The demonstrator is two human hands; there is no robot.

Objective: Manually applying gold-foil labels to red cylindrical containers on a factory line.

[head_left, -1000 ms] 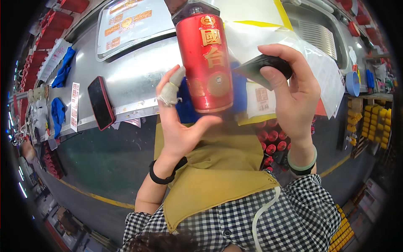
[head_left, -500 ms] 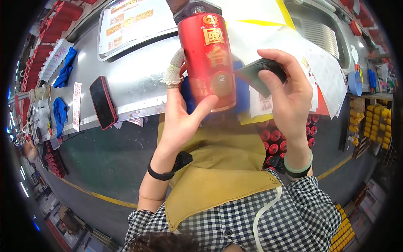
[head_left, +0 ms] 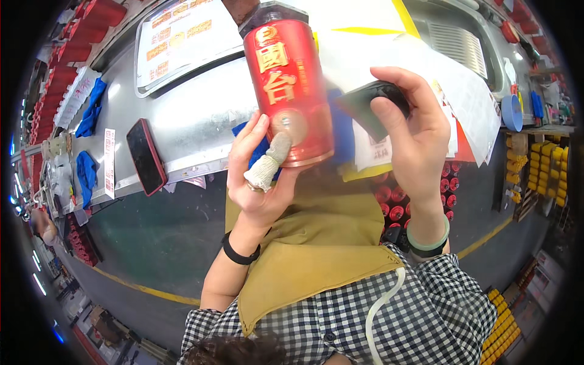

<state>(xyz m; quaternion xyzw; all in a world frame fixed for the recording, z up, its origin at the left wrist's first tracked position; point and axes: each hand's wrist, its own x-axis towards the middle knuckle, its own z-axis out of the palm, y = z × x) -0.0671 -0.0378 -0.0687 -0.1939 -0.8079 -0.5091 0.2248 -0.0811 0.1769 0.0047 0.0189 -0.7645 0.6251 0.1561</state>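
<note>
A red bottle with raised gold characters and a round emblem lies tilted over the bench edge in front of me. Its neck end meets a dark angular holder at the top. My left hand grips the bottle's lower end from the left, one finger in a whitish knit cover pressed beside the round emblem. In my right hand is a thin dark green, scraper-like plate, pinched between thumb and fingers. Its free edge points at the bottle, a small gap apart. Blue cloth shows behind the bottle.
A phone and a printed strip lie on the metal bench left. Behind stands a tray with a printed sheet. White papers spread right, near a blue bowl. Several red bottles stand below.
The bottle has turned about its length, its gold characters shifting left. My left hand has regripped, bringing the covered finger across the bottle's front. The right hand has barely moved.
</note>
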